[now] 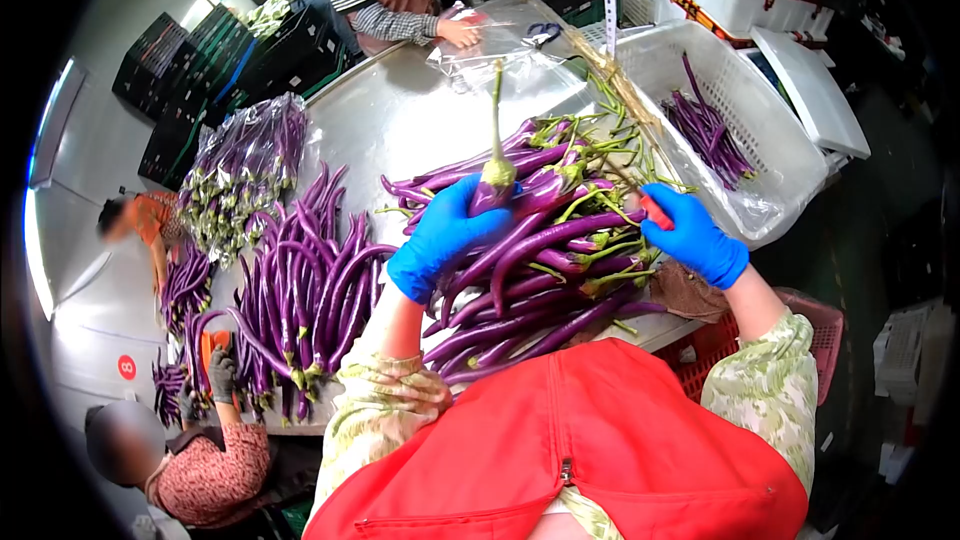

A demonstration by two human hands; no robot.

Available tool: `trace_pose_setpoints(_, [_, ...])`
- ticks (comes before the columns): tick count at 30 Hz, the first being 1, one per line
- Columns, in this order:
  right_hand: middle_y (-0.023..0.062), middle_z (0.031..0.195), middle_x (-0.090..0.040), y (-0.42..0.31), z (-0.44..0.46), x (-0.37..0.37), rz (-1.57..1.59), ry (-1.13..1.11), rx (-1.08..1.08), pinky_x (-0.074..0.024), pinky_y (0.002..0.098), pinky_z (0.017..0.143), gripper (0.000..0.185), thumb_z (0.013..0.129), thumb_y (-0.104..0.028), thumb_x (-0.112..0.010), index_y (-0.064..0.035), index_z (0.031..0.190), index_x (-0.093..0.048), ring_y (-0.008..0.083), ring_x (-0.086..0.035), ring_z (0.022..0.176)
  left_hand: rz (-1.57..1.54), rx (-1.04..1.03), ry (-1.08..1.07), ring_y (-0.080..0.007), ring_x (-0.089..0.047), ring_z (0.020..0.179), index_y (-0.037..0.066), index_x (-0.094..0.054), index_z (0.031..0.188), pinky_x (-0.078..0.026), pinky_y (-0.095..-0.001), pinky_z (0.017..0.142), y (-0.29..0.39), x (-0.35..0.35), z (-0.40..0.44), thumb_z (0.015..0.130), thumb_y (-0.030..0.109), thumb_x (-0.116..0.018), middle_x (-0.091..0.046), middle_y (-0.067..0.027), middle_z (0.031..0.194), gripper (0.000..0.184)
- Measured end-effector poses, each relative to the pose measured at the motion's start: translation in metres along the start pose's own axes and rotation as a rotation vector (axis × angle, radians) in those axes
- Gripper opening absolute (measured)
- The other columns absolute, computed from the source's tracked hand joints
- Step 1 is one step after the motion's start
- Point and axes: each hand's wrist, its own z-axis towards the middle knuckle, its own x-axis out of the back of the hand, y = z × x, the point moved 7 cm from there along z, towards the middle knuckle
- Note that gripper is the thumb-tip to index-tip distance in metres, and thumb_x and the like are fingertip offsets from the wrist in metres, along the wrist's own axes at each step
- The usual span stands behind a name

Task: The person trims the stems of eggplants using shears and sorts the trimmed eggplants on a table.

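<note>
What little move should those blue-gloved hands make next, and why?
Probably bring the red item, perhaps a cutter's handle, in the right hand toward the green stem: the left hand holds that eggplant with its long stem sticking up, and the red item is apart from it.

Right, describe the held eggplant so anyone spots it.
On the metal table, find the eggplant heap nearest the red apron. There, the blue-gloved left hand grips the eggplant. Its long green stem points to the top of the view; the heap's stems mostly point right.
</note>
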Motion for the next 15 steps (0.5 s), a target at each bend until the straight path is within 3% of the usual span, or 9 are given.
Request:
trace_pose_setpoints(1, [0.0165, 0.09, -0.061, -0.012, 0.002, 0.011, -0.043, 0.04, 0.093, -0.048, 0.0312, 0.072, 0.037, 0.078, -0.01, -0.062, -0.0006, 0.113, -0.053, 0.0197, -0.061, 0.079, 0.009, 0.019, -0.003, -0.0099, -0.053, 0.089, -0.001, -0.055, 0.117, -0.045, -0.0264, 0.082, 0.0, -0.003, 0.0, 0.079, 0.018, -0.066, -0.061, -0.0039, 0.101, 0.044])
trace_pose_setpoints(3, [0.0195, 0.104, -0.061, -0.026, 0.008, 0.019, -0.158, -0.03, 0.081, -0.049, 0.0348, 0.078, 0.039, 0.078, -0.011, -0.061, -0.0018, 0.115, -0.052, 0.0302, -0.063, 0.088, 0.037, 0.006, -0.011, -0.0105, -0.053, 0.089, -0.001, -0.054, 0.118, -0.045, -0.0271, 0.082, 0.006, -0.009, -0.001, 0.079, 0.015, -0.065, -0.06, -0.0039, 0.101, 0.043])
trace_pose_setpoints(6, [0.0182, 0.105, -0.059, -0.049, 0.017, 0.016, -0.314, -0.118, 0.221, -0.0477, 0.0351, 0.08, 0.048, 0.078, -0.013, -0.062, -0.0014, 0.122, -0.049, 0.0321, -0.061, 0.092, 0.073, 0.041, -0.045, -0.012, -0.054, 0.096, -0.001, -0.053, 0.12, -0.043, -0.028, 0.089, 0.0, -0.018, -0.001, 0.078, 0.014, -0.067, -0.06, -0.005, 0.106, 0.046])
trace_pose_setpoints(15, [0.0194, 0.107, -0.06, -0.06, 0.031, 0.002, -0.344, -0.238, 0.168, -0.0477, 0.0385, 0.082, 0.044, 0.075, -0.013, -0.06, -0.0031, 0.118, -0.052, 0.0347, -0.059, 0.097, 0.209, 0.022, -0.125, -0.0133, -0.057, 0.097, -0.001, -0.051, 0.122, -0.046, -0.0298, 0.088, -0.002, -0.029, 0.0, 0.077, 0.015, -0.068, -0.062, -0.0087, 0.108, 0.051])
